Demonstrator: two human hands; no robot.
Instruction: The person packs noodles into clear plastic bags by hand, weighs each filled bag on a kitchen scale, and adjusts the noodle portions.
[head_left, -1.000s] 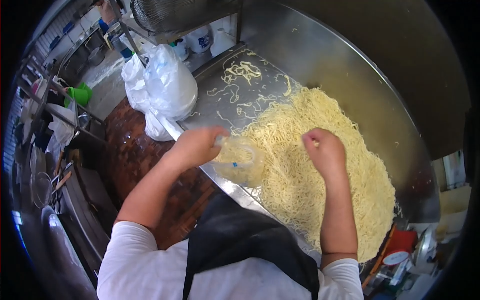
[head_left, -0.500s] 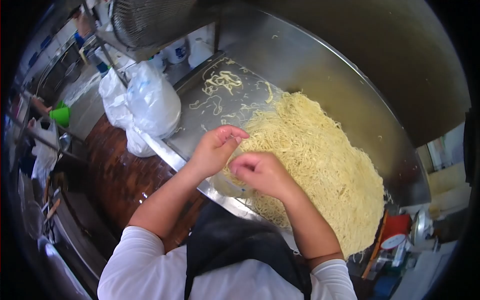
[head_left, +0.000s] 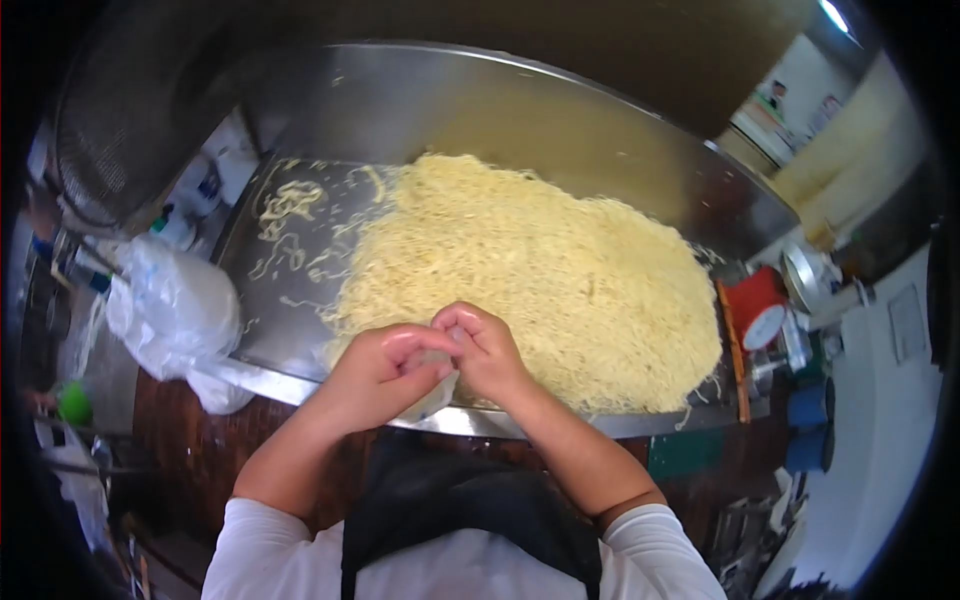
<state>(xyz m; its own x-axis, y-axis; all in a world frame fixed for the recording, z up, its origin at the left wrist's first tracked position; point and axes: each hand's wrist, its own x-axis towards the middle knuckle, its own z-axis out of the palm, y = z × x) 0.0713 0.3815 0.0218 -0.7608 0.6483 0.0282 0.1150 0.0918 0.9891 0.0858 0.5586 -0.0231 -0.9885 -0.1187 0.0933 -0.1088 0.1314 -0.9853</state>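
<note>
A wide heap of pale yellow noodles [head_left: 540, 270] covers much of the steel table in front of me. At the heap's near edge, my left hand [head_left: 390, 370] and my right hand [head_left: 482, 352] meet, fingers curled and pinched. A translucent plastic bag [head_left: 436, 398] hangs from them just above the table's front rim; its mouth is hidden by my fingers. Whether anything is inside the bag is hard to make out.
Loose noodle strands [head_left: 290, 205] lie on the steel table [head_left: 265, 310] at the left. White plastic bags [head_left: 180, 300] bulge at its left corner. A red scale [head_left: 757, 308] stands to the right, beside a wooden stick [head_left: 733, 350]. A mesh fan [head_left: 100, 150] is at upper left.
My view has swung to the right, so the heap sits more centrally. My hands have come together, fingertips touching, with the bag still hanging below them.
</note>
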